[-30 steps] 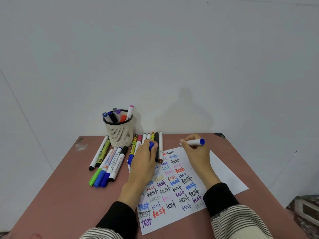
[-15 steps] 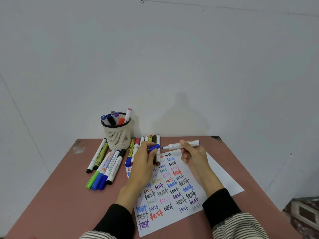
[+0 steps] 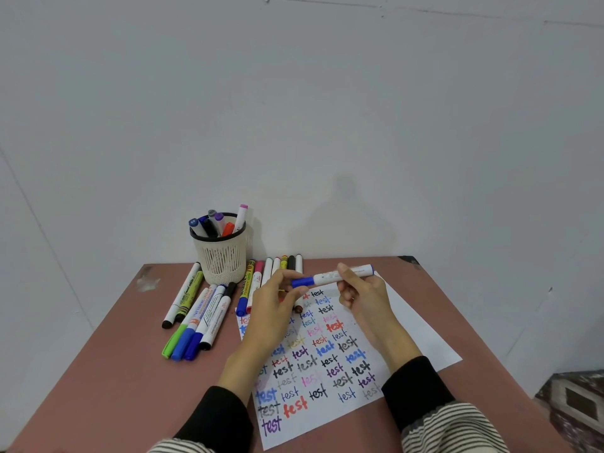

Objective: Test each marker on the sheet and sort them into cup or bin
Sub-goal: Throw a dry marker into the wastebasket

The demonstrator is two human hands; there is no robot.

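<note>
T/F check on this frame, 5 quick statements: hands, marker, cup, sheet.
1. The right hand holds the white marker with the blue cap. True.
2. The left hand is flat on the table, away from the marker. False: its fingertips pinch the blue cap end.
3. The cup is empty. False: several markers stand in it.
4. The sheet carries the word "test" many times in several colours. True.
5. All loose markers lie right of the sheet. False: they lie left of it and at its far edge, by the cup.
</note>
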